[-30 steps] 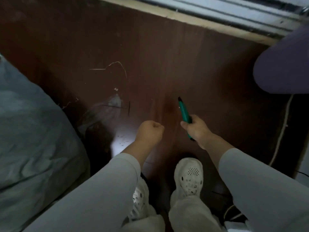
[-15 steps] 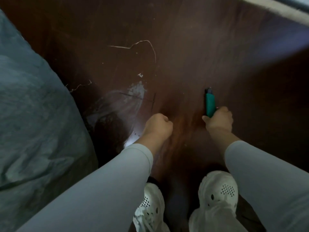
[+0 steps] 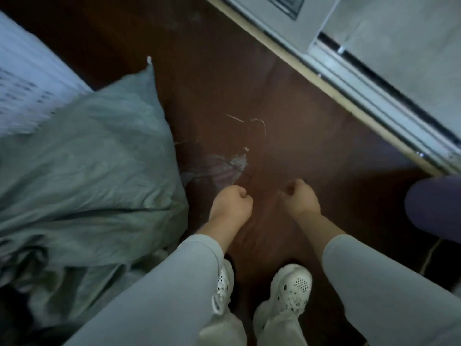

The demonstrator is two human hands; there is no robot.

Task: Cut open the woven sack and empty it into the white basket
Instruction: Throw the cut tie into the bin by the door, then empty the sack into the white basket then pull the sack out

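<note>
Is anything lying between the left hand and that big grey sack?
Nothing visible does. Only a narrow strip of bare dark floor lies between the left hand and the sack, which sits just to its left.

Dim, bluish light from upper right; soft motion blur, edges warped.

Single head cam, wide-angle, worn by the person. It points steeply down and slightly forward at the floor (image 3: 212, 83). Close range: left hand (image 3: 230, 203) and right hand (image 3: 301, 199) sit mid-frame, shoes (image 3: 291, 293) at the bottom edge. Sack (image 3: 87, 158) fills the left side. Door track (image 3: 374, 91) runs diagonally across the top right.
</note>
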